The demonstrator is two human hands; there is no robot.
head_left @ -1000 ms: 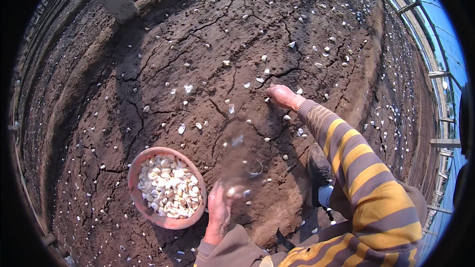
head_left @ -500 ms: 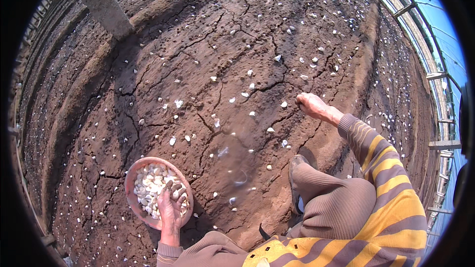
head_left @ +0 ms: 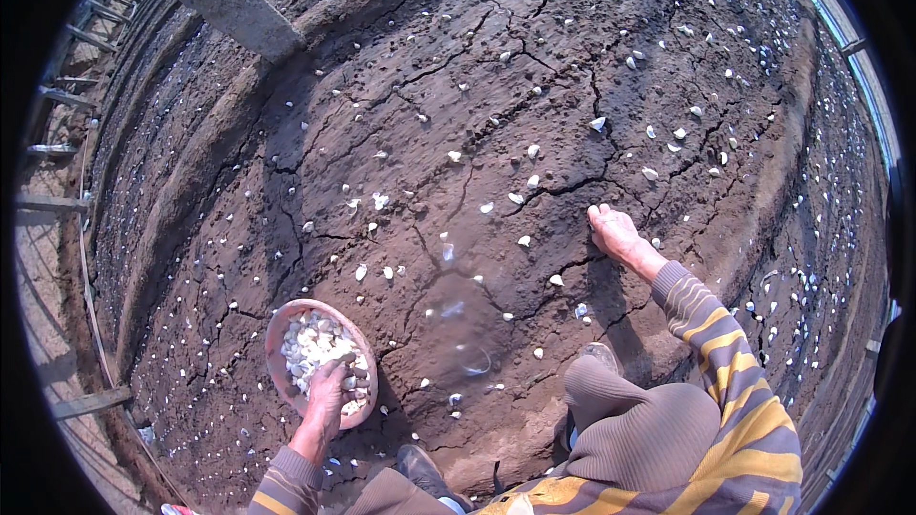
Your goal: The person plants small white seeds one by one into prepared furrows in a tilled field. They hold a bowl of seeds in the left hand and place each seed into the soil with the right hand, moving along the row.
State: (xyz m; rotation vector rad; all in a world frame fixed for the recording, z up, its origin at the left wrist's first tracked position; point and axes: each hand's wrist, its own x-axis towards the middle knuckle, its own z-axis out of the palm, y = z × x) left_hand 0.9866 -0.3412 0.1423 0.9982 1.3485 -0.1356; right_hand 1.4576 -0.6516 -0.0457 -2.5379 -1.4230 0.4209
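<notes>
A pinkish round bowl (head_left: pixel 274 348) of white garlic cloves (head_left: pixel 313 341) is at the lower left, over the soil. Inside its near right part, my left hand (head_left: pixel 326 395) has its fingers curled among the cloves and closed on some, with the fingertips partly hidden. Farther right, my right hand (head_left: pixel 618 233) is held out above the cracked brown soil (head_left: pixel 515 257), its fingers pinched together. Whatever they may hold is too small to make out. Nearby on the soil lie single cloves, such as a pale clove (head_left: pixel 556 280) just below that hand.
Many cloves are scattered over the bed. A raised soil ridge (head_left: pixel 205 133) runs along the left, and a flat grey post (head_left: pixel 224 0) stands at the upper left. My bent knee (head_left: pixel 649 429) and shoe (head_left: pixel 599 355) are at the lower right. Rails edge the far left.
The view has shifted, showing more of the left edge. My left hand has turned from palm up to back up within the bowl. My right hand stays pinched over the soil.
</notes>
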